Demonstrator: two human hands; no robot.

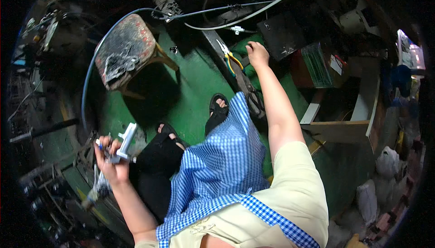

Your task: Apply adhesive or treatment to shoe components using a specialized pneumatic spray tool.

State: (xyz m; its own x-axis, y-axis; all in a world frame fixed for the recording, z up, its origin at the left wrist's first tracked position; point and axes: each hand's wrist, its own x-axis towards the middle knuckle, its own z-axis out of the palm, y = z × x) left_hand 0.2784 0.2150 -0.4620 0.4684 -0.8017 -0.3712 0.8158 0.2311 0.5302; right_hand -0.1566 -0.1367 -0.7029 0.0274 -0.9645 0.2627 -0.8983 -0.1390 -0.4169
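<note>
My left hand [114, 164], raised at the lower left, has its fingers wrapped round a silver metal part [128, 141] with a bar-like body. Its exact kind is not clear. My right hand [258, 55] reaches forward with its fingers loosely bent and a gap between them; nothing shows in it. Close to its left lie long-nose pliers [230, 58] with yellow and green handles, on a dark narrow beam [216, 44]. Dark-handled shears [250, 93] rest nearer to me on the same beam. A small white fitting [236, 30] sits just beyond my right hand.
A worn stool [128, 44] with dark scraps on its seat stands at the front left on the green floor [190, 82]. A blue hose [85, 89] curves round it. A cardboard box [308, 69] and an open wooden drawer [337, 130] are at the right. Clutter lines both sides.
</note>
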